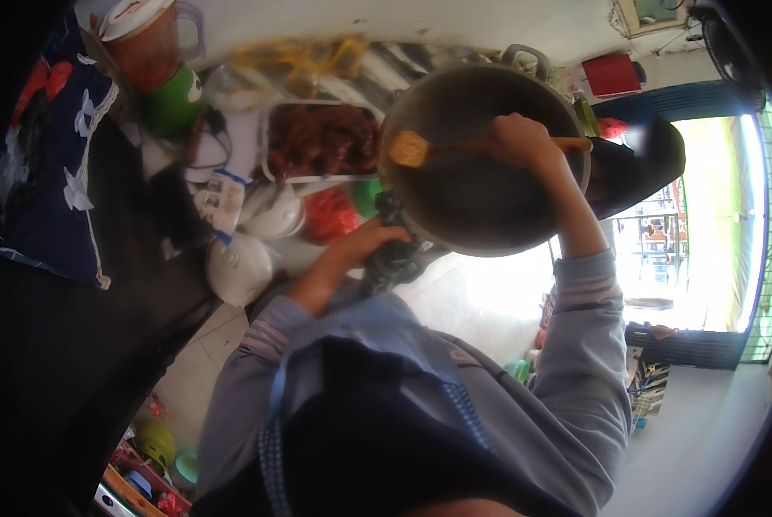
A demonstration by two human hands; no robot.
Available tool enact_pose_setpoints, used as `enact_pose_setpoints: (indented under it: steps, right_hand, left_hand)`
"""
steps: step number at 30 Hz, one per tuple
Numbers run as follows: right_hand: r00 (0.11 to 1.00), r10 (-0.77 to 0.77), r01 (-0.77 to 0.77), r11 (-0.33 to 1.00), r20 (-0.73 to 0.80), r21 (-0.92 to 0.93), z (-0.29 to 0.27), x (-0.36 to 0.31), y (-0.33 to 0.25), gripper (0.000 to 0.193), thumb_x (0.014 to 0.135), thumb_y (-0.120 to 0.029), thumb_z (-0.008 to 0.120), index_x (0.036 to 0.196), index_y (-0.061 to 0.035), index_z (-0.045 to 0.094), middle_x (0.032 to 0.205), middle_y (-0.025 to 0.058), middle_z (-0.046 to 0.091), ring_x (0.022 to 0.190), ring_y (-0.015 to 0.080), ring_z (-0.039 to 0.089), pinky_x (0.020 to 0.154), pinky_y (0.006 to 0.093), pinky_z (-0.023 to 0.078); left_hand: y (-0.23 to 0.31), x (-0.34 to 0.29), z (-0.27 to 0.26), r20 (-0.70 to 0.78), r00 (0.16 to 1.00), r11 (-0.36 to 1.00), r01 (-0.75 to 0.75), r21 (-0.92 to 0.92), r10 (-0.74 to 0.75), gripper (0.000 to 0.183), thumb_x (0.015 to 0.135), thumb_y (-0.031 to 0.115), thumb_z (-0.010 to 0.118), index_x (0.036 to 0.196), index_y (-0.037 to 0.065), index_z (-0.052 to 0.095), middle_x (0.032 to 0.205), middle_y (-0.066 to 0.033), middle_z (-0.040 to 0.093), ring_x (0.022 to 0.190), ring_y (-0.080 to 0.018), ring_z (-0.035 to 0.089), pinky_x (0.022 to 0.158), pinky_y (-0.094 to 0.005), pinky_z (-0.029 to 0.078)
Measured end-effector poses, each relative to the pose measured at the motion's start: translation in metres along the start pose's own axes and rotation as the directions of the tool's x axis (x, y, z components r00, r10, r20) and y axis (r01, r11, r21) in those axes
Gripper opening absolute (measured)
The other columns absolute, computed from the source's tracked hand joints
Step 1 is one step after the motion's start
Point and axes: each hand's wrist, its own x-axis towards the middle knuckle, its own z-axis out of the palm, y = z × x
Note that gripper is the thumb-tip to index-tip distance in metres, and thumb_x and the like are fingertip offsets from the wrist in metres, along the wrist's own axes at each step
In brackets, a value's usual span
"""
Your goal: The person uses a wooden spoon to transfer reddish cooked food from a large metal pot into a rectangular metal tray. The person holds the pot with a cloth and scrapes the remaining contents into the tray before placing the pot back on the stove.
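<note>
A large deep metal pot (481, 207) is tilted toward me, its dark inside showing. My right hand (521, 140) is closed round the middle of a wooden spatula (573, 144) held across the pot's mouth. The spatula's orange-brown, food-coated head points left, near the pot's left rim. At the pot's lower left, my left hand (364, 246) is closed on a bunched dark cloth (393, 263) against the rim. Whatever pot handle lies under the cloth is hidden. Left of the pot, a white-rimmed tray (267, 142) holds dark red-brown food in sauce.
A red plastic bag (331, 215) and white lidded containers (239, 269) stand below the tray. At the far left are a pitcher of orange-red contents (140, 52), a green container (172, 102) and a dark blue cloth (59, 198). A bright doorway (687, 233) opens at right.
</note>
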Motion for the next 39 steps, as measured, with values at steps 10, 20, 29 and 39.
enact_pose_setpoints:
  steps: [10, 20, 29, 39]
  right_hand:
    - [0.94, -0.161, 0.155, 0.987, -0.301, -0.046, 0.003, -0.039, -0.048, 0.029, 0.084, -0.009, 0.057, 0.105, -0.0218, 0.072, 0.088, 0.0106, 0.07, 0.083, 0.028, 0.071, 0.068, 0.0391, 0.057]
    - [0.812, -0.097, 0.067, 0.995, -0.575, -0.074, 0.031, -0.017, -0.049, 0.043, 0.087, -0.006, 0.052, 0.123, -0.0281, 0.064, 0.085, 0.0093, 0.06, 0.073, 0.0288, 0.067, 0.061, 0.0422, 0.055]
    - [0.847, -0.013, 0.092, 0.988, -0.532, 0.122, 0.042, -0.031, -0.049, 0.051, 0.086, -0.005, 0.052, 0.131, -0.0297, 0.054, 0.094, 0.0107, 0.057, 0.083, 0.0303, 0.065, 0.073, 0.0457, 0.054]
    - [0.744, -0.196, 0.241, 0.97, -0.639, -0.018, 0.057, -0.031, -0.037, 0.059, 0.082, 0.0, 0.054, 0.133, -0.0275, 0.058, 0.092, 0.0074, 0.048, 0.088, 0.0262, 0.056, 0.078, 0.0403, 0.044]
  left_hand:
    - [-0.002, -0.001, 0.007, 0.022, 1.0, 0.999, -0.014, 0.028, 0.014, 0.032, 0.081, 0.013, 0.068, 0.11, 0.001, 0.061, 0.093, -0.008, 0.067, 0.079, -0.0168, 0.066, 0.07, -0.0299, 0.054]
    - [-0.003, -0.008, 0.014, 0.044, 0.999, 0.996, 0.009, 0.094, -0.014, 0.028, 0.083, 0.01, 0.061, 0.108, -0.002, 0.063, 0.099, -0.0099, 0.066, 0.091, -0.0196, 0.064, 0.081, -0.032, 0.052]
    - [-0.001, -0.02, 0.021, -0.069, 0.997, 0.981, -0.026, 0.194, 0.041, 0.028, 0.08, 0.013, 0.063, 0.105, -0.001, 0.065, 0.096, -0.0091, 0.067, 0.09, -0.0183, 0.064, 0.081, -0.0314, 0.051]
    - [0.003, -0.021, 0.017, -0.081, 0.995, 0.98, -0.035, 0.196, 0.052, 0.048, 0.076, 0.014, 0.068, 0.12, -0.001, 0.054, 0.096, -0.0086, 0.064, 0.086, -0.0177, 0.064, 0.076, -0.0306, 0.053]
